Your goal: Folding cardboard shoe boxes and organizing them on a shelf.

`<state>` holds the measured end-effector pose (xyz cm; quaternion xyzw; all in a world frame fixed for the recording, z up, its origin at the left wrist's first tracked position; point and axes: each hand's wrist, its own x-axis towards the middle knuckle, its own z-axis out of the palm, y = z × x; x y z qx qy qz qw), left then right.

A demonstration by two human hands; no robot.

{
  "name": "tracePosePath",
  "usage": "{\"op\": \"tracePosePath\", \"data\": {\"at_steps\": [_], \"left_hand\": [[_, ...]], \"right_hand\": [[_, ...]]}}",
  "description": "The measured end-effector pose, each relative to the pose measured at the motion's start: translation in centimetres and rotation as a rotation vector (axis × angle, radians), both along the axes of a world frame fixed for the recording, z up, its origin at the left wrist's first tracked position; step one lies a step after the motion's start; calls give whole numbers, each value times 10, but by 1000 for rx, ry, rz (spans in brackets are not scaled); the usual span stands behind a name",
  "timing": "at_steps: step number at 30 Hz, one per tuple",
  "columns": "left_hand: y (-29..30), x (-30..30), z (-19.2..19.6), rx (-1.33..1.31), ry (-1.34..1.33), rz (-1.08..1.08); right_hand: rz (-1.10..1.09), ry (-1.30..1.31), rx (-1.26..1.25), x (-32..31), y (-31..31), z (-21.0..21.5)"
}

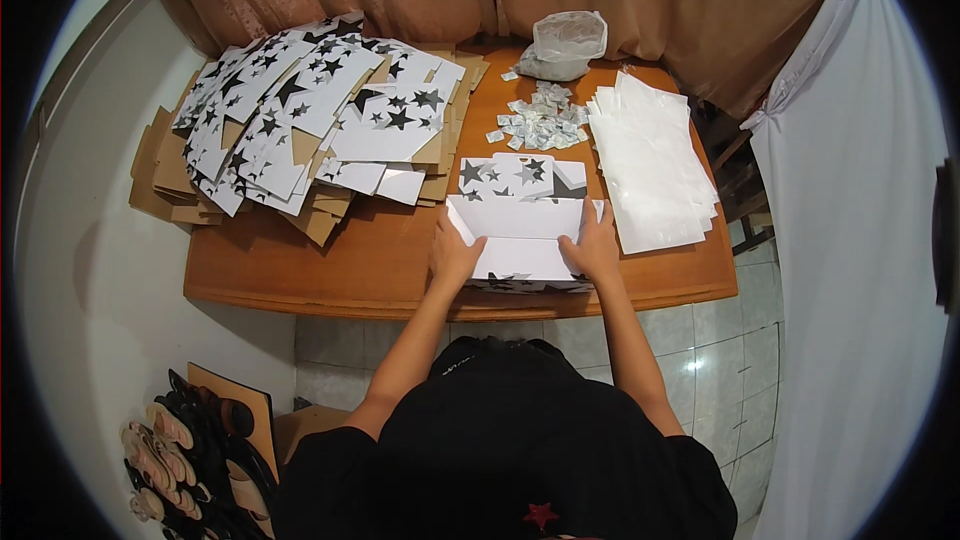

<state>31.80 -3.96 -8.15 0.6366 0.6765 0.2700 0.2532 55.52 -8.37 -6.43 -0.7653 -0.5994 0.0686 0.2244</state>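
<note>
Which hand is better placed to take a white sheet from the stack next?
Probably the right hand: it rests on the box right beside the sheet stack. The left hand is on the box's far side.

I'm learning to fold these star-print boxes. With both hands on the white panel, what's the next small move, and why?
Probably press the white panel flat and run along its crease. Both the left hand and the right hand already rest on its side edges, and the star-print box blank behind lies only partly folded on the table.
</note>
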Motion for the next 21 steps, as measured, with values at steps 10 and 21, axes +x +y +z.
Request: {"op": "tracePosePath", "data": {"at_steps": [10, 21], "left_hand": [[3, -54, -63, -53, -673, -192], [26, 24, 28, 338, 346, -657]], "right_hand": [[-81, 384, -23, 16, -8, 11], [-81, 196, -17, 4, -5, -1]]}}
